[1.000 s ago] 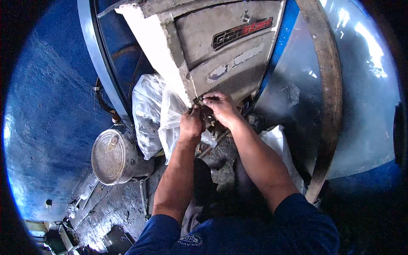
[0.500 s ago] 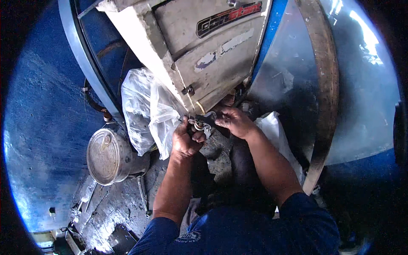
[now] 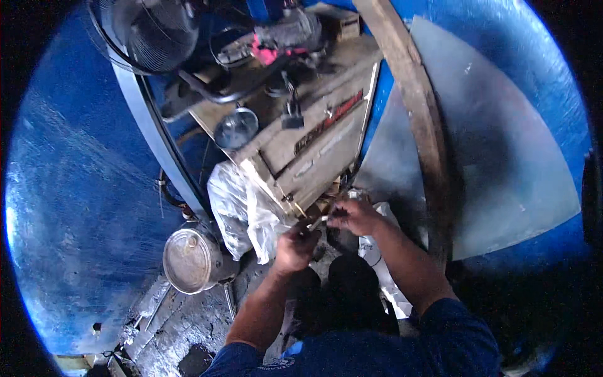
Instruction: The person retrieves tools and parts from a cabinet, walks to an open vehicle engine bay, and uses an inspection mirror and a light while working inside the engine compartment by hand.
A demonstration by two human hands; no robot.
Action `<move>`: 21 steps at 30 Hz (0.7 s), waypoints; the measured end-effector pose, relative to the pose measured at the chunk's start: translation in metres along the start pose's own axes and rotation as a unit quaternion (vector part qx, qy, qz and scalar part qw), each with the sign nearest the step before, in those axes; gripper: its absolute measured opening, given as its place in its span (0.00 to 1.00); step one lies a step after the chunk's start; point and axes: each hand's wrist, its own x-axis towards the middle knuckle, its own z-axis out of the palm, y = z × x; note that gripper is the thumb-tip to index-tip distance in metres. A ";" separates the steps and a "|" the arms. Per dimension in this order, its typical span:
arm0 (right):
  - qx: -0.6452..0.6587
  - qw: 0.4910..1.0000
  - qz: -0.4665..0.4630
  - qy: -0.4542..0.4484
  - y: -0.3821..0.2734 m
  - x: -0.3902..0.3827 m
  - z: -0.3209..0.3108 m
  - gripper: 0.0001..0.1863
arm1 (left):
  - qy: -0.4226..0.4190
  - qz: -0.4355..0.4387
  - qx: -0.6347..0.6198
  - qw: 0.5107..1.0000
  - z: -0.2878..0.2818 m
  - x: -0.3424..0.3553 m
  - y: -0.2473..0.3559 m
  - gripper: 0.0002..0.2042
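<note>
My left hand (image 3: 296,246) has its fingers closed around a small pale metal piece (image 3: 316,224), which sticks out toward the right. Its exact kind is too blurred to make out. Facing it, my right hand (image 3: 357,217) brings thumb and fingers together at the piece's other end, with a tiny white spot between the fingertips. Both hands are in front of the lower corner of a worn off-white cabinet (image 3: 326,144), above my dark-clad knees. Close to the left hand hangs a crumpled clear plastic bag (image 3: 235,204).
A round, dirty metal drum (image 3: 188,261) stands at the left beside a metal post (image 3: 144,107). Cluttered tools and a pink cloth (image 3: 267,53) lie on the cabinet top, a fan (image 3: 151,34) behind. At right, a wooden beam (image 3: 418,113) crosses a leaning translucent sheet (image 3: 502,144).
My view has tilted up, bringing the cabinet top and fan into sight. Both hands remain together by the cabinet corner; my right fingers have come closer to the piece in my left hand.
</note>
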 end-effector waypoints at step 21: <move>0.546 0.816 0.127 -0.139 -0.183 -0.133 -0.061 0.31 | -0.193 0.043 0.093 0.976 -0.105 -0.073 0.284 0.11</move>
